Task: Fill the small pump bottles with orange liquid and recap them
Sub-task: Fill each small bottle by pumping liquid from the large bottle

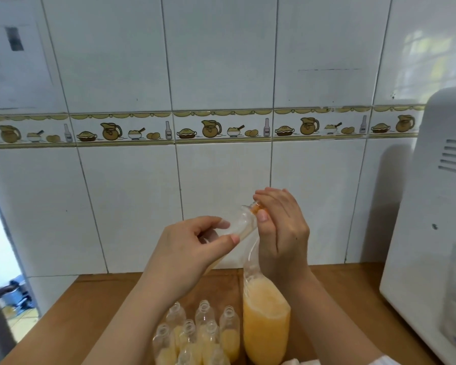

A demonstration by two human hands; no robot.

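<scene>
Tiles [221,61], white with a band of painted jugs and pies, fill most of what we see, running down to a wooden counter [95,306]. At the right edge stands a white appliance [432,233] with vent slots on its side, and at the far left a gap opens onto a lit floor with dark things too blurred to name. On the counter, between our forearms, a clear bag [265,320] holds orange liquid; its full lower part rests on the wood while its slack upper part rises toward our hands. Just left of the bag stands a cluster of small bottles [195,335], uncapped, upright, touching one another, each partly filled with the same orange liquid. Above them we hold one more clear bottle [241,223] tilted, its mouth pointing up and to the right. Our left hand [192,248] grips its body, thumb and fingers curled around it. Our right hand [281,225] is closed at the bottle's mouth, fingertips pinching something orange there, with the bag's neck running up against that palm; we cannot tell whether the orange piece is a cap or part of the bag.
</scene>
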